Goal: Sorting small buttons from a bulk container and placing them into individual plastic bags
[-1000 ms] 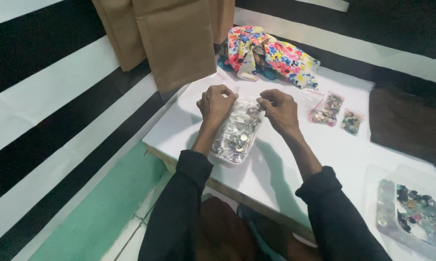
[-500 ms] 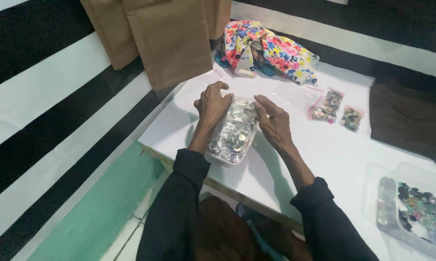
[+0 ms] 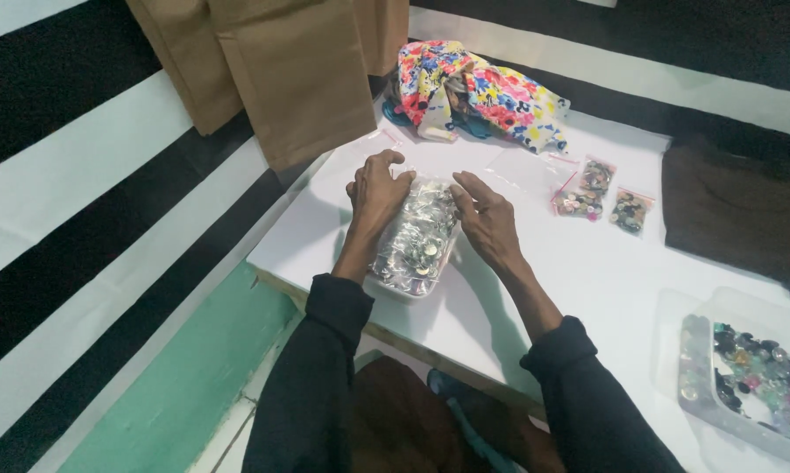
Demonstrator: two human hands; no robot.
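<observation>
Now both hands, left hand (image 3: 379, 194) and right hand (image 3: 485, 219), have settled against the bag of buttons (image 3: 417, 238).

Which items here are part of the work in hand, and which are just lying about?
In hand:
left hand and right hand, both on the clear bag of buttons

Lying about:
three small button bags
floral cloth
clear tray of coloured buttons
brown cloth
tan fabric

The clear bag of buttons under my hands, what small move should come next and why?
Probably press the bag of buttons flatter. It bulges high on the white table, the left hand cups its far left corner, and the right hand rests open against its right edge, so both are already placed to push down.
</observation>
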